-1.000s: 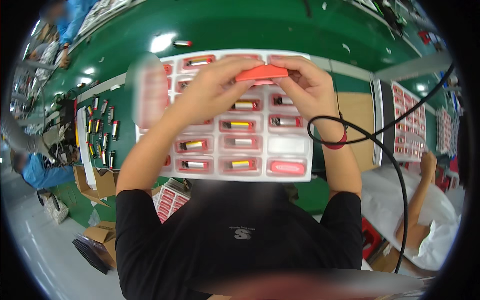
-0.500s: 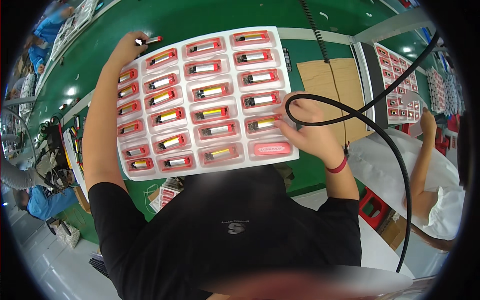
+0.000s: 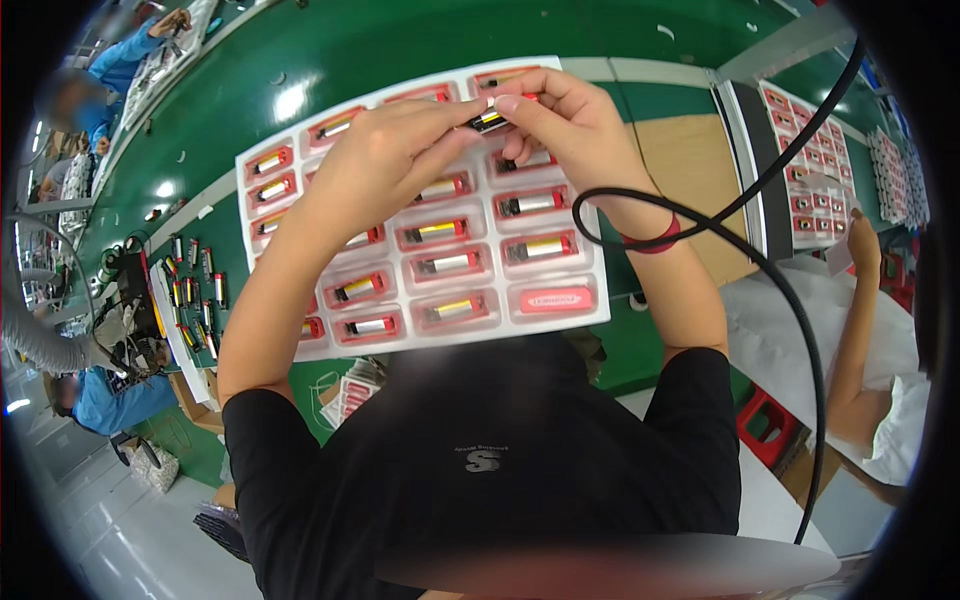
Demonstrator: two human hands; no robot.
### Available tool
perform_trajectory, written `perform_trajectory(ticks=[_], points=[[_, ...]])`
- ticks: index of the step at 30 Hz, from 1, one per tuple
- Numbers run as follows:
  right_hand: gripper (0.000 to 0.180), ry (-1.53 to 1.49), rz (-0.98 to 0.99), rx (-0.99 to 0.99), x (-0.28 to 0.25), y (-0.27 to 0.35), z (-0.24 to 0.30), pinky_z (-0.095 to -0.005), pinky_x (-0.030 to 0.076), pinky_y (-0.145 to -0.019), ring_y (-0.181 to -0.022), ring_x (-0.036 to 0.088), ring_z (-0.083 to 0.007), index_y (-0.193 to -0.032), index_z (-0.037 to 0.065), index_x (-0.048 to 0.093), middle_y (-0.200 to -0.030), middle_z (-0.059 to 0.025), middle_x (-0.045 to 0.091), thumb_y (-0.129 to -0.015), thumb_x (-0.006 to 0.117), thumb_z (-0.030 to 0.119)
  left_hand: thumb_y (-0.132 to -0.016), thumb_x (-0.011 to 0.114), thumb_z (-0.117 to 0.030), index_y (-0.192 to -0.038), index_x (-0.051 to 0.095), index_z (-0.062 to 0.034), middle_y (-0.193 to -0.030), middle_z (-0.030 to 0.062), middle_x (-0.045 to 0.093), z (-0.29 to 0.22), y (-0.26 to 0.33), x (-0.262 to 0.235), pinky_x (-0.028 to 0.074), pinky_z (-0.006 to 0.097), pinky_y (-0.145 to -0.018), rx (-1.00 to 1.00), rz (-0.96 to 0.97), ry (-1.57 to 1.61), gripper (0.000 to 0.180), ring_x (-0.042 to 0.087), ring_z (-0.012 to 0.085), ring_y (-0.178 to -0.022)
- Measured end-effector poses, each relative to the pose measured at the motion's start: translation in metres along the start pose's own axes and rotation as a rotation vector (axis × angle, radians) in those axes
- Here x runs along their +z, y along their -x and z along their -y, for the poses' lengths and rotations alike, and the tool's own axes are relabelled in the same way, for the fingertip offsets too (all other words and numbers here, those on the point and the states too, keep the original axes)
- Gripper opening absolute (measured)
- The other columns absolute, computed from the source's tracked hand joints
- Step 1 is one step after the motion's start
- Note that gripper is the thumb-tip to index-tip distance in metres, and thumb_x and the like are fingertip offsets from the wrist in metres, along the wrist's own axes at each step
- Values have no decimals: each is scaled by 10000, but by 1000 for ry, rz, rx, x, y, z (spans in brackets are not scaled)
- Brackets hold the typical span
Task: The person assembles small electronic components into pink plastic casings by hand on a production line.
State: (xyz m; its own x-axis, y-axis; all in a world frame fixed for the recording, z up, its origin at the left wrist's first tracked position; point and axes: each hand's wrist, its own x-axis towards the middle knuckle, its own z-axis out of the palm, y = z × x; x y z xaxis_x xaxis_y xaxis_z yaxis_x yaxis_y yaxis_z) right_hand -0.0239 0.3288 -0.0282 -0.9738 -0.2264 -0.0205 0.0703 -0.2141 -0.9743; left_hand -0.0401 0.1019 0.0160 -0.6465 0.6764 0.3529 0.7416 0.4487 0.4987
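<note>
Both hands are meeting over the far end of a white blister sheet (image 3: 590,310), and between them they are pinching a small cylindrical item (image 3: 487,121) with a dark body and a yellow band. The left hand (image 3: 385,165) is closing thumb and forefinger on the item's near-left end, while the right hand (image 3: 572,125) is curling its fingertips (image 3: 507,103) over the far-right end, so the piece is being gripped from both sides just above the sheet's upper rows. Directly beneath and toward the person from this grip, red-rimmed pockets are lying in rows, most holding similar silver, yellow or dark cylinders; the pocket nearest the person on the right is holding a flat red piece (image 3: 553,299) instead. A red band (image 3: 652,240) is circling the right wrist, and a black cable (image 3: 780,290) is looping just right of that wrist. The sheet is resting on a green table (image 3: 330,50). Well left of the grip, loose cylinders (image 3: 195,290) are lying scattered beside another worker in blue (image 3: 115,400).
</note>
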Motion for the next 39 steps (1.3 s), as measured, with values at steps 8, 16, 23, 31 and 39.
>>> perform_trajectory(ticks=[8,16,23,31,39], points=[[174,127,49,-80,-8,38,11,-242,567,-769,-871,696,-126,-1109,-12,671,-1018,-72,708,-946,708,36,-926,660,-46,-1132,719,-24,-857,122,727,-7,5,40,548,355,-695,-64,-141,218,215,693,262,-734],[137,-60,-198,-95,-39,53,19,-256,568,-785,-851,707,-153,-1103,-54,664,-950,-86,721,-984,606,-19,-810,745,-84,-1003,640,-43,-931,93,659,-76,31,83,520,373,-807,228,175,162,224,642,262,-881],[238,-179,-121,-132,-35,48,24,-296,580,-839,-901,712,-187,-1225,-45,613,-1043,-123,713,-990,608,-9,-865,638,-94,-1093,667,-4,-898,123,654,-76,29,95,548,409,-769,220,346,77,248,666,307,-850],[225,-165,-65,-205,-20,40,27,-341,598,-867,-954,729,-255,-1194,-74,599,-1041,-167,704,-978,575,-16,-882,555,-46,-1234,572,-47,-1008,111,615,-47,20,38,536,337,-711,-206,212,429,353,635,216,-847],[200,-150,-17,-154,17,9,30,-301,592,-813,-884,712,-177,-1125,-46,646,-1030,-125,714,-927,665,-24,-921,505,-22,-1003,594,-74,-956,36,703,15,24,-12,438,220,-521,-762,-42,861,132,580,53,-673]])
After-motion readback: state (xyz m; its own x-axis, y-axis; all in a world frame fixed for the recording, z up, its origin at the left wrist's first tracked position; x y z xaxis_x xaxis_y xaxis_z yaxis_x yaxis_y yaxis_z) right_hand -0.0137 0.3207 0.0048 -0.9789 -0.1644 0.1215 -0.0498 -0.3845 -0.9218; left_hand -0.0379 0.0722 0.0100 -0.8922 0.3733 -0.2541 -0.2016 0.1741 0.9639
